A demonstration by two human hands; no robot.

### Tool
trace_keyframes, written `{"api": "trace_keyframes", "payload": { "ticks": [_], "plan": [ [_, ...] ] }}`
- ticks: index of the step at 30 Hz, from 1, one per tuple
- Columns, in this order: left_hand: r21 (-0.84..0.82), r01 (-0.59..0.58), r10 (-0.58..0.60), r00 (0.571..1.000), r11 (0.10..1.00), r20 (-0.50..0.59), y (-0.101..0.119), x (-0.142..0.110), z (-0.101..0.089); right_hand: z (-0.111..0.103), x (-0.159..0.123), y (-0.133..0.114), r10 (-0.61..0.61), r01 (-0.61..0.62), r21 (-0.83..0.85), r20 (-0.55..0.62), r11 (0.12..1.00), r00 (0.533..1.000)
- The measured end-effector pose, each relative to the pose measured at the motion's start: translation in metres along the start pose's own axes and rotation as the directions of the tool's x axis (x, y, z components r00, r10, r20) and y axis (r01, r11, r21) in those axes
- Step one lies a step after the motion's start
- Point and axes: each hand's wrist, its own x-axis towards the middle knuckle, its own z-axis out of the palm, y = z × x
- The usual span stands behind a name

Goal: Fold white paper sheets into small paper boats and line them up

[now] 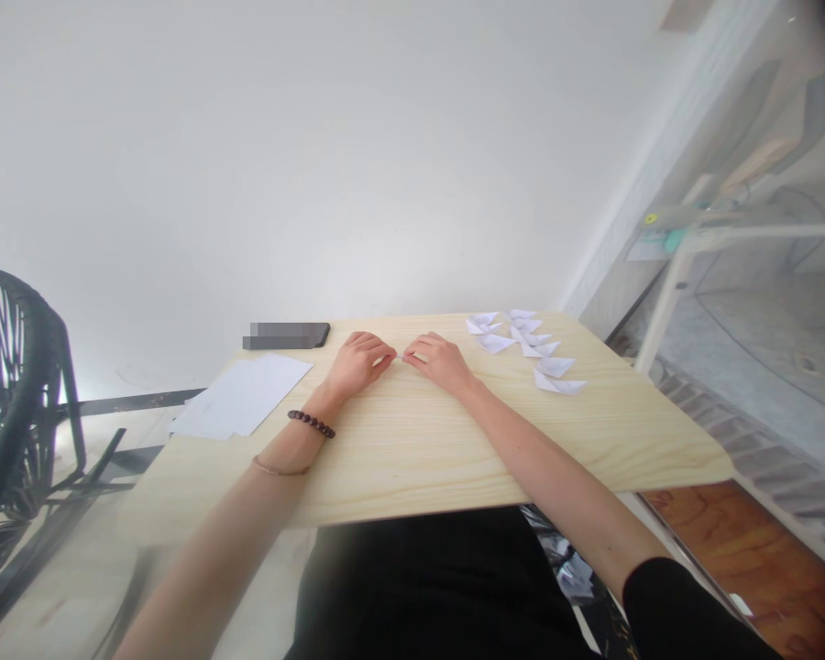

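Over the middle of the wooden table (412, 440), my left hand (362, 360) and my right hand (438, 360) face each other, fingertips close together. Both are closed in a pinch on a small piece of white paper (400, 357). Only a thin sliver of it shows between the fingers, so its shape is hidden. To the right of my right hand lie several folded white paper shapes with pointed ends, among them a front one (559, 382) and a back one (482, 324). A stack of white paper sheets (247, 394) rests left of my left hand.
A dark phone (322, 335), partly blurred out, lies at the table's back left. Behind the table rises a white wall (385, 165). A dark woven chair (27, 394) stands at left, and a white metal frame (666, 293) at right.
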Motion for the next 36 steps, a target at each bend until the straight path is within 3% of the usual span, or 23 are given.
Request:
{"api": "trace_keyframes", "payload": {
  "ticks": [13,24,36],
  "plan": [
    [-0.045,0.118,-0.120,0.992,0.992,-0.027,-0.012,-0.004,0.002,-0.005,-0.001,0.005,0.124,-0.125,-0.040,-0.010,0.991,0.992],
    [-0.083,0.158,-0.158,0.987,0.984,0.000,-0.017,-0.008,-0.001,-0.003,0.000,0.010,0.141,-0.142,-0.058,-0.014,0.988,0.990],
    [-0.055,0.137,-0.135,0.990,0.989,0.031,-0.004,-0.005,-0.003,0.002,0.004,-0.003,-0.046,0.049,-0.079,0.038,0.996,0.998]
  ]
}}
